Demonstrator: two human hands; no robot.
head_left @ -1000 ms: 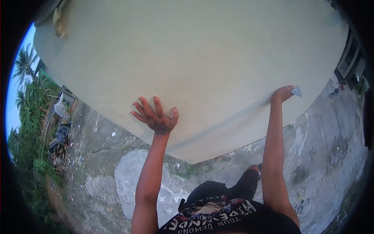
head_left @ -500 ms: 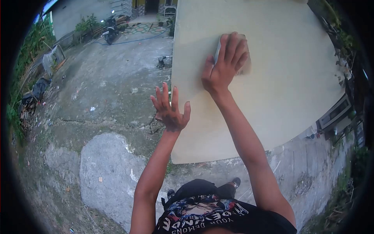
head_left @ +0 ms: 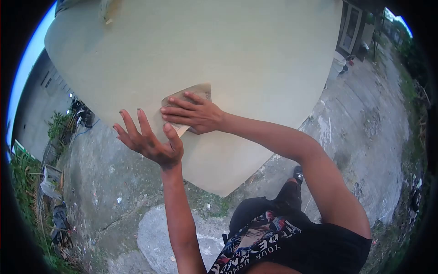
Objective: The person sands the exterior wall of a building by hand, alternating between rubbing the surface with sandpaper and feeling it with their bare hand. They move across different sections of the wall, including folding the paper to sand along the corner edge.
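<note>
A pale cream wall [head_left: 237, 50] fills the upper half of the view. My right hand [head_left: 194, 112] presses a tan sheet of sandpaper [head_left: 198, 90] flat against that wall, fingers stretched over it and pointing left. My left hand [head_left: 148, 141] is raised just below and left of it, fingers spread, palm toward the wall near its left edge, holding nothing. My black printed shirt [head_left: 269, 244] shows at the bottom.
Rough concrete ground [head_left: 114, 182] lies below the wall. A door [head_left: 349, 27] and a white bucket [head_left: 336, 64] stand at the upper right. Parked motorbikes [head_left: 81, 112] and green plants [head_left: 27, 182] sit at the left, with debris [head_left: 57, 219] by a fence.
My right hand slid the sandpaper across the wall to a spot just above my left hand. The view swung, so the wall's corner sits lower and more central.
</note>
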